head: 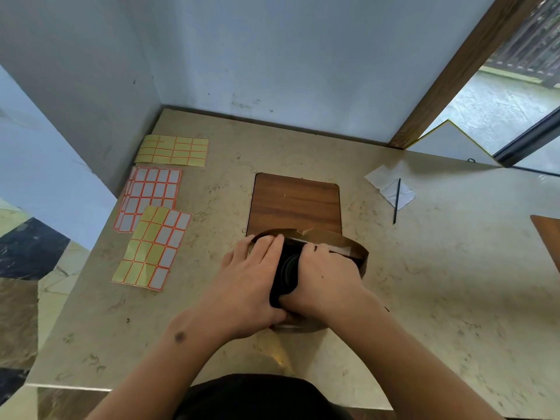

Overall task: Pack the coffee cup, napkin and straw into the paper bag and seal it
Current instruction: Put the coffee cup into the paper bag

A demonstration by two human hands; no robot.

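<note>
A brown paper bag stands open on the stone counter in front of me. A black coffee cup with a dark lid sits between my hands inside the bag's mouth. My left hand grips the bag's left rim with its fingers curled over the edge. On the cup's right side my right hand is wrapped around it, fingers reaching into the bag. A white napkin lies at the far right of the counter, and a thin black straw rests across it.
A wooden board lies just behind the bag. Three sheets of yellow and white stickers are spread at the left. A second wooden board shows at the right edge. Walls close off the back and left; the counter's front edge is near me.
</note>
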